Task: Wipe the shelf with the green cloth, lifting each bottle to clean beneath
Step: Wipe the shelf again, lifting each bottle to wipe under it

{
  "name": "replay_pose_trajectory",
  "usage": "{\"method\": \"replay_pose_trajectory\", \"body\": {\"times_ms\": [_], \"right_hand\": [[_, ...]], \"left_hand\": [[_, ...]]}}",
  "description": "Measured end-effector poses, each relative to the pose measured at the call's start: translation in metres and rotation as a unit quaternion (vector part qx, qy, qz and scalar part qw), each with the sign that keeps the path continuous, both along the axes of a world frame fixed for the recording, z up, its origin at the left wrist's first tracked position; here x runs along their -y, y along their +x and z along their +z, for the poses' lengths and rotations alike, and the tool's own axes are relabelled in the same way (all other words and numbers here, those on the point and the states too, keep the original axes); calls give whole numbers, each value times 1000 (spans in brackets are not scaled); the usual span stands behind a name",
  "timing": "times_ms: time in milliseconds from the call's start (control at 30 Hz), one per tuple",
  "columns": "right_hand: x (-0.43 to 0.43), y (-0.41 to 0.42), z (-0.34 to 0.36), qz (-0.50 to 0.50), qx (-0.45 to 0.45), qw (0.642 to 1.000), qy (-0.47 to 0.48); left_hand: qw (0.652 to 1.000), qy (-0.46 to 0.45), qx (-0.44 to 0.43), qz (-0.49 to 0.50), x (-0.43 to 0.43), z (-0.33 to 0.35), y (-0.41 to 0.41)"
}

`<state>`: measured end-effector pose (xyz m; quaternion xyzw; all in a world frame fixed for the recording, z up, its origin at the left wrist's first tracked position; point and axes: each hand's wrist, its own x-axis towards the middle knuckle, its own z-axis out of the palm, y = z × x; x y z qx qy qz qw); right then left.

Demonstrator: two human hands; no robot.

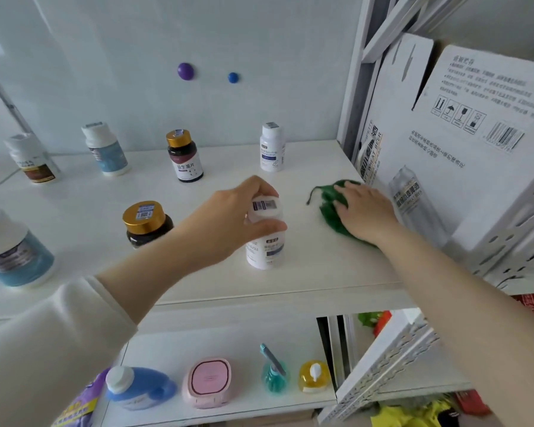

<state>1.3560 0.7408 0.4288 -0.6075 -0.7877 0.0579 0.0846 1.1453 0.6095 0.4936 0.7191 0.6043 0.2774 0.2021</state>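
Left hand (232, 217) grips white bottle (264, 238) | right hand (364, 211) presses green cloth (333, 208)

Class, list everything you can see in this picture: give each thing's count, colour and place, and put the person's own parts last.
Shelf: one, white, centre.
Bottles: seven on the shelf; white ones at back right and centre; blue-labelled at back left and front left; brown-labelled far left; dark, gold-capped at back centre and front.
Cloth: one, green, shelf right.
Magnets: purple and blue, wall.
Box: one, white, right.
Lower shelf: blue bottle, pink case, teal sprayer, yellow dispenser.
Hands: left gripping the centre bottle; right flat on the cloth.
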Motion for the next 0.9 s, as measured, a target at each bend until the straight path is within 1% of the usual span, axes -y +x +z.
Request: {"method": "replay_pose_trajectory", "body": {"times_ms": [67, 133, 233, 300, 467, 567, 633, 700, 833, 900], "right_hand": [[-18, -12, 2, 17, 7, 1000, -7], [-17, -24, 5, 64, 3, 998, -9], [14, -28, 0, 170, -21, 985, -14], [35, -23, -3, 215, -37, 976, -6], [40, -18, 1, 227, -44, 973, -1], [30, -27, 3, 226, -49, 973, 1], [20, -36, 6, 229, -43, 972, -6], [9, -48, 9, 261, -34, 965, -21], [-10, -74, 13, 364, -16, 929, -63], [-19, -88, 14, 388, -18, 920, -59]], "left_hand": [[1000, 9, -1, -8, 4, -4, 3], [1000, 17, -3, -15, 4, -6, 5], [1000, 14, -9, -22, 5, -7, 5], [1000, 11, -4, -24, 6, -7, 6], [999, 2, -27, -27, 7, -3, 5], [999, 27, -37, -29, -4, 13, -6], [996, 45, -76, -22, -21, 29, -18], [987, 55, -151, -13, -46, 43, -33], [944, 83, -321, 4, -100, 57, -68], [930, 74, -359, 18, -116, 57, -91]]}}
